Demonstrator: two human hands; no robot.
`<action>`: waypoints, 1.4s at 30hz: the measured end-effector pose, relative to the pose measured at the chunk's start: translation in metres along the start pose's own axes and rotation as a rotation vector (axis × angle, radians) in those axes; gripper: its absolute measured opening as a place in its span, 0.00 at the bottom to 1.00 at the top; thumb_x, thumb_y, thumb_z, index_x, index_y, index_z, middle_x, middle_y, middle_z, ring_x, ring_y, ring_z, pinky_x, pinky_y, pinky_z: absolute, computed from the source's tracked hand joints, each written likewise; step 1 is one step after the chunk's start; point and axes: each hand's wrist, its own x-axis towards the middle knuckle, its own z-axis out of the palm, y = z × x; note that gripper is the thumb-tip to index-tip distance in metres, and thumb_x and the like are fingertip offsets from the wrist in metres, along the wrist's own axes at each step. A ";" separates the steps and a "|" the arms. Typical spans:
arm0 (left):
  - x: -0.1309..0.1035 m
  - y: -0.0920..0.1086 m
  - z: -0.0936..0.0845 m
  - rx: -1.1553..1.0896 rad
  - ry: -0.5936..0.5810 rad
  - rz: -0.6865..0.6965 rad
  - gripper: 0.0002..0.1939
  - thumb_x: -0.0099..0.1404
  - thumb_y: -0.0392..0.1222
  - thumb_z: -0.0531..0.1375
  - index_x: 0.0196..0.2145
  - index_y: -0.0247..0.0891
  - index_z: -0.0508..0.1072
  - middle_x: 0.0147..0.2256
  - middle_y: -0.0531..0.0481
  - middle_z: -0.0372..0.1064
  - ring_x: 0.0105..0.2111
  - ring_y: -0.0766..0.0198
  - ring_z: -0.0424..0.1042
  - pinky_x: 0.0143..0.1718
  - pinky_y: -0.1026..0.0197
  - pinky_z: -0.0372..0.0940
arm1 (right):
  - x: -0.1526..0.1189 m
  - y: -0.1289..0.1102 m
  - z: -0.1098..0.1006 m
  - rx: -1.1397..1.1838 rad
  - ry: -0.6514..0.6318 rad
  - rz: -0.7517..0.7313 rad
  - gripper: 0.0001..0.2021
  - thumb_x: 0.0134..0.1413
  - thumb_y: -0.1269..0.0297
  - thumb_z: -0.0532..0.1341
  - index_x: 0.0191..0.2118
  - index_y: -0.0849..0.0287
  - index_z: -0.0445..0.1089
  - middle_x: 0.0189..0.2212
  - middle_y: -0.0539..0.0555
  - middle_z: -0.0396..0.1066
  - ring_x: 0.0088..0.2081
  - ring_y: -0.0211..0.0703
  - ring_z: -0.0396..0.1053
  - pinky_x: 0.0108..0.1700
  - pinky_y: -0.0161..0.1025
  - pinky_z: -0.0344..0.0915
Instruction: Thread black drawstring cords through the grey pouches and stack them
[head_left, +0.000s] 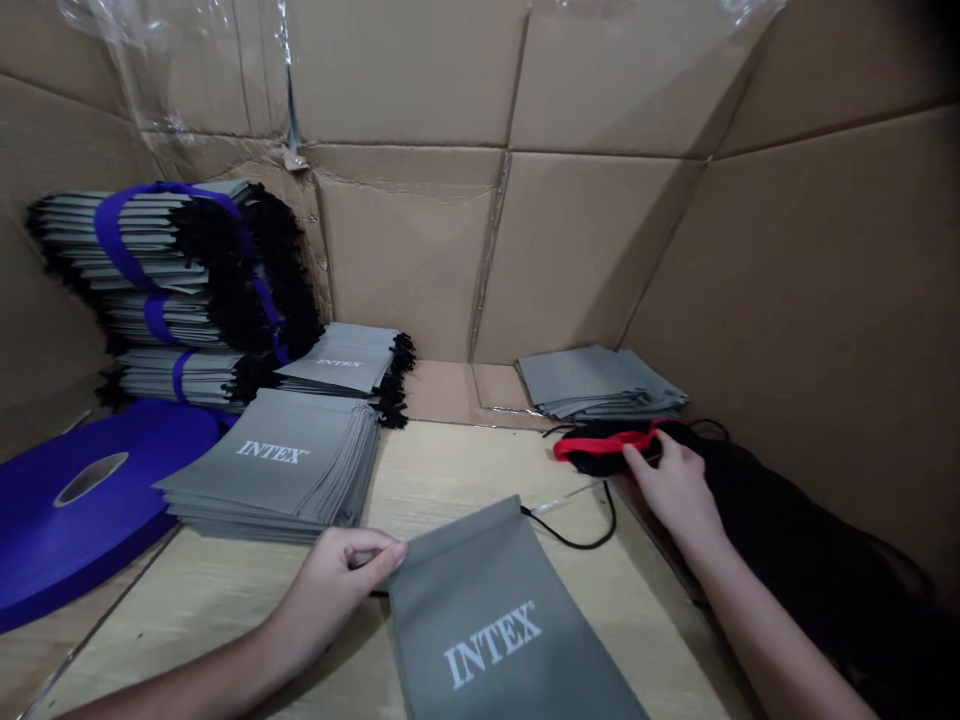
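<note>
My left hand (349, 575) pinches the top left corner of a grey INTEX drawstring bag (487, 610), which lies tilted over the board in front of me. A black cord (592, 545) loops out of the bag's top right corner, and a short dark end shows beside my left fingers. Over at the right, my right hand (671, 485) has its thumb and fingers closed at a bundle of black cords (787, 530) with a red band (600, 446) around it. What sits between those fingertips is too small to make out.
Flat grey bags (277, 450) are stacked at left, with corded bags (345, 360) behind. Bundles bound with blue strap (120, 235) rise beside a big blue strap roll (45, 500). More grey bags (600, 380) lie back right. Cardboard walls (412, 250) enclose the work board (427, 470).
</note>
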 end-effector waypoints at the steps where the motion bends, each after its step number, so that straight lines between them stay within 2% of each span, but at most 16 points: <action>1: 0.001 0.000 0.000 -0.001 0.001 -0.001 0.22 0.58 0.56 0.56 0.21 0.33 0.72 0.20 0.53 0.60 0.23 0.67 0.57 0.25 0.66 0.53 | -0.011 -0.006 0.004 -0.081 0.020 -0.063 0.27 0.47 0.56 0.60 0.53 0.58 0.61 0.60 0.66 0.48 0.58 0.67 0.52 0.57 0.63 0.48; 3: 0.002 -0.001 0.001 -0.002 0.004 0.000 0.21 0.58 0.55 0.56 0.21 0.32 0.72 0.20 0.53 0.61 0.23 0.67 0.57 0.25 0.66 0.53 | -0.034 -0.018 0.014 -0.501 0.093 -0.341 0.28 0.51 0.57 0.57 0.57 0.61 0.58 0.63 0.68 0.40 0.62 0.71 0.38 0.56 0.68 0.43; 5: 0.003 -0.002 0.002 0.010 0.012 0.000 0.21 0.58 0.54 0.56 0.21 0.33 0.72 0.20 0.53 0.61 0.23 0.67 0.58 0.25 0.66 0.53 | -0.054 -0.028 0.023 -0.705 0.135 -0.462 0.29 0.53 0.58 0.55 0.59 0.66 0.56 0.63 0.73 0.37 0.62 0.74 0.37 0.53 0.71 0.44; 7: 0.004 -0.002 0.003 0.020 0.019 0.000 0.20 0.58 0.54 0.56 0.21 0.33 0.72 0.20 0.52 0.62 0.23 0.67 0.58 0.25 0.66 0.53 | -0.071 -0.038 0.029 -0.744 0.077 -0.531 0.28 0.54 0.58 0.55 0.59 0.65 0.57 0.63 0.72 0.39 0.61 0.74 0.39 0.52 0.71 0.47; 8: 0.004 -0.002 0.003 0.019 0.023 0.001 0.20 0.58 0.53 0.56 0.21 0.33 0.72 0.20 0.52 0.62 0.24 0.67 0.59 0.25 0.66 0.53 | -0.077 -0.043 0.030 -0.709 -0.006 -0.555 0.25 0.54 0.58 0.55 0.57 0.62 0.60 0.63 0.69 0.42 0.61 0.72 0.41 0.52 0.69 0.50; 12: 0.002 0.001 0.002 -0.006 0.039 0.011 0.18 0.58 0.52 0.56 0.23 0.33 0.73 0.24 0.51 0.67 0.26 0.65 0.62 0.28 0.67 0.56 | -0.090 -0.060 0.026 -0.445 -0.532 -0.643 0.15 0.56 0.53 0.54 0.42 0.50 0.73 0.59 0.58 0.54 0.61 0.61 0.45 0.55 0.61 0.53; 14: 0.000 0.002 0.001 -0.010 0.056 0.018 0.18 0.59 0.51 0.56 0.24 0.34 0.72 0.25 0.50 0.68 0.27 0.65 0.63 0.29 0.67 0.56 | -0.091 -0.063 0.024 -0.341 -0.660 -0.650 0.14 0.55 0.53 0.55 0.37 0.50 0.75 0.58 0.56 0.58 0.61 0.57 0.46 0.57 0.60 0.49; 16: -0.001 0.003 0.001 -0.003 0.075 0.030 0.17 0.59 0.51 0.56 0.24 0.34 0.72 0.25 0.51 0.67 0.27 0.65 0.63 0.29 0.67 0.57 | -0.090 -0.062 0.024 -0.260 -0.707 -0.624 0.11 0.53 0.55 0.57 0.33 0.52 0.75 0.54 0.57 0.62 0.59 0.55 0.51 0.58 0.58 0.48; 18: -0.002 0.004 0.000 0.007 0.088 0.034 0.17 0.59 0.51 0.56 0.24 0.34 0.72 0.24 0.51 0.67 0.27 0.65 0.63 0.28 0.67 0.57 | -0.088 -0.060 0.025 -0.183 -0.746 -0.554 0.09 0.50 0.56 0.60 0.30 0.53 0.74 0.50 0.58 0.66 0.56 0.54 0.56 0.57 0.55 0.51; 21: -0.001 0.004 -0.001 0.018 0.103 0.035 0.17 0.59 0.51 0.56 0.24 0.34 0.72 0.24 0.52 0.67 0.26 0.66 0.63 0.27 0.68 0.57 | -0.086 -0.057 0.028 -0.057 -0.826 -0.443 0.08 0.46 0.57 0.62 0.26 0.55 0.71 0.45 0.58 0.70 0.49 0.52 0.64 0.51 0.49 0.59; 24: -0.002 0.005 -0.001 0.027 0.112 0.036 0.17 0.59 0.51 0.56 0.24 0.34 0.72 0.24 0.51 0.68 0.27 0.65 0.64 0.28 0.67 0.57 | -0.086 -0.059 0.030 0.043 -0.852 -0.334 0.10 0.43 0.57 0.63 0.21 0.57 0.68 0.35 0.55 0.72 0.39 0.48 0.69 0.44 0.43 0.62; 28: -0.002 0.008 -0.001 0.031 0.115 0.026 0.16 0.59 0.51 0.56 0.25 0.35 0.73 0.26 0.50 0.70 0.28 0.64 0.65 0.29 0.67 0.58 | -0.086 -0.065 0.029 0.133 -0.834 -0.163 0.13 0.41 0.53 0.63 0.21 0.58 0.68 0.27 0.51 0.71 0.32 0.44 0.68 0.37 0.38 0.61; 33: -0.001 0.011 -0.002 0.031 0.127 0.029 0.17 0.59 0.50 0.55 0.24 0.35 0.73 0.25 0.50 0.70 0.28 0.64 0.65 0.30 0.67 0.58 | -0.084 -0.067 0.025 0.268 -0.852 0.015 0.13 0.39 0.53 0.66 0.24 0.59 0.72 0.28 0.52 0.71 0.31 0.43 0.66 0.33 0.36 0.58; 36: -0.001 0.010 -0.002 0.027 0.131 0.027 0.17 0.60 0.51 0.55 0.24 0.35 0.73 0.25 0.50 0.69 0.28 0.64 0.65 0.29 0.67 0.57 | -0.082 -0.064 0.023 0.332 -0.857 0.050 0.12 0.39 0.55 0.67 0.24 0.59 0.71 0.28 0.51 0.70 0.33 0.41 0.65 0.35 0.35 0.57; 40: -0.002 0.009 -0.001 0.048 0.144 0.022 0.17 0.59 0.51 0.55 0.24 0.34 0.73 0.23 0.51 0.67 0.26 0.65 0.62 0.27 0.67 0.56 | -0.081 -0.058 0.026 0.390 -1.004 0.085 0.10 0.45 0.56 0.63 0.26 0.57 0.67 0.28 0.48 0.66 0.33 0.40 0.63 0.35 0.35 0.56; 42: -0.003 0.009 -0.001 0.039 0.139 0.014 0.18 0.59 0.52 0.55 0.23 0.34 0.72 0.23 0.52 0.65 0.25 0.66 0.60 0.27 0.67 0.55 | -0.080 -0.053 0.031 0.431 -1.002 0.060 0.11 0.48 0.55 0.60 0.26 0.58 0.66 0.28 0.50 0.66 0.33 0.42 0.62 0.37 0.37 0.56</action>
